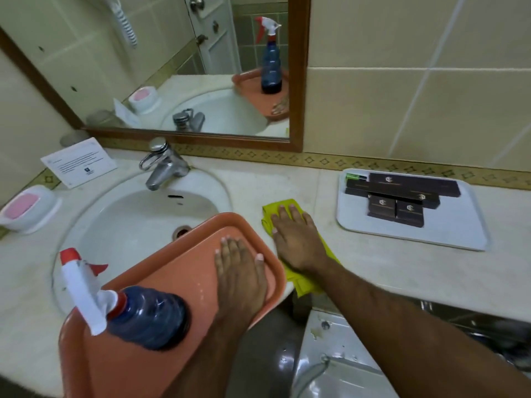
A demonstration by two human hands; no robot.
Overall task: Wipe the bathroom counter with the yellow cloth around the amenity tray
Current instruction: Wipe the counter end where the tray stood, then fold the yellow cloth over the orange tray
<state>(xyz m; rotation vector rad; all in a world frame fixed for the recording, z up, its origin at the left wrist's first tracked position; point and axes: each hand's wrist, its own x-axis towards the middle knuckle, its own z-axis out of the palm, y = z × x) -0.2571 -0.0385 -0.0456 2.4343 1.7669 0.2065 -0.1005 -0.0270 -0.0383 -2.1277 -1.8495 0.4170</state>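
Note:
The yellow cloth (pixel 277 209) lies flat on the pale counter (pixel 388 265) between the sink and the amenity tray. My right hand (pixel 297 238) presses palm-down on the cloth, fingers spread. The white amenity tray (pixel 457 228) sits to the right against the wall, holding several dark boxes (pixel 402 196). My left hand (pixel 241 268) rests flat inside an orange tray (pixel 178 271) that lies over the sink's front edge, fingers apart, holding nothing.
A blue spray bottle (pixel 143 314) with a white and red trigger stands on the orange tray. The sink (pixel 129 225) and chrome tap (pixel 162 165) are at left, with a pink soap dish (pixel 27 208) and a printed card (pixel 79 162). A mirror (pixel 178 64) hangs above.

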